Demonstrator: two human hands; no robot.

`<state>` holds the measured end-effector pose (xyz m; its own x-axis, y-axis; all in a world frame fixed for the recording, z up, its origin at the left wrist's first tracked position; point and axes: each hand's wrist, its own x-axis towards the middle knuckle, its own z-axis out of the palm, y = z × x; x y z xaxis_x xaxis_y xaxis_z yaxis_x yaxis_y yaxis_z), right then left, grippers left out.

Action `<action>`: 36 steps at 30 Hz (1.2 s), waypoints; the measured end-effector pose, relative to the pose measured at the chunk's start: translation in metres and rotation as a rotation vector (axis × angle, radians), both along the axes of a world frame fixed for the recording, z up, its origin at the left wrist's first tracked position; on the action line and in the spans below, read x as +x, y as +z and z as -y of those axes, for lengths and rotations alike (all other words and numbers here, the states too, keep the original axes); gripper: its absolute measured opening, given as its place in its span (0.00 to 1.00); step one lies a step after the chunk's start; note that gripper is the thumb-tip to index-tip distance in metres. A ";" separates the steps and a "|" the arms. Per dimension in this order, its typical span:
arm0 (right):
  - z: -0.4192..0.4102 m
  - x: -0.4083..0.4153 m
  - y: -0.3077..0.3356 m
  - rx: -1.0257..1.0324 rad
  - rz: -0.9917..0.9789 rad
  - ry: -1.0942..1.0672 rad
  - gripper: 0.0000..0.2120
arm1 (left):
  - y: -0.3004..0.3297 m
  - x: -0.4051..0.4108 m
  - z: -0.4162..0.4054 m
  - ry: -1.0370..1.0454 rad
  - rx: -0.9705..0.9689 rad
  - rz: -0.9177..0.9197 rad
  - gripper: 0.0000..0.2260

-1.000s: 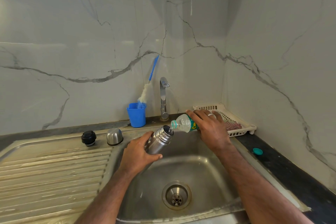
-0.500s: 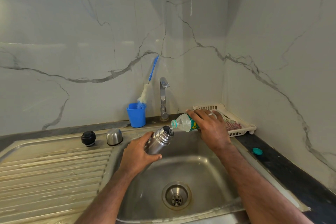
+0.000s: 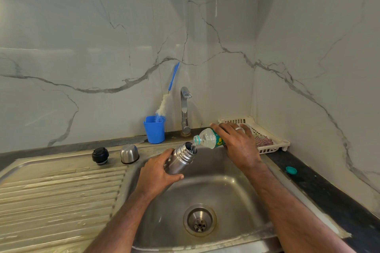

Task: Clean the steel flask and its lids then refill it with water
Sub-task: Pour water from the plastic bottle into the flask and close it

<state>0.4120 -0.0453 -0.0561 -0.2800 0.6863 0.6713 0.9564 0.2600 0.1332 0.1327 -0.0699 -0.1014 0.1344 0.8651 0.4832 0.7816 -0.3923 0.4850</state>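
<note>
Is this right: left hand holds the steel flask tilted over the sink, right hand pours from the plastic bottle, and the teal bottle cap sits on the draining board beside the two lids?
Not quite. The head view shows the teal bottle cap on the dark counter right of the sink, away from the two lids on the draining board. The rest holds: left hand holds the steel flask tilted, right hand pours from the plastic bottle.

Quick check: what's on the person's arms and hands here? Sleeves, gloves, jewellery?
Both forearms are bare as far as the frame shows: no sleeves, no gloves, no watch or wristband. The right hand wears a plain silver-coloured ring on one finger. The left hand shows no ring or other jewellery on the parts in view.
</note>
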 end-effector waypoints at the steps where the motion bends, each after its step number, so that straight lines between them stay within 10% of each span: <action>1: 0.000 0.000 0.000 0.004 0.002 0.000 0.44 | 0.000 0.000 0.000 0.001 -0.001 0.000 0.42; 36: 0.001 0.002 0.002 -0.012 0.001 -0.011 0.47 | -0.001 -0.001 -0.001 -0.007 -0.006 0.021 0.42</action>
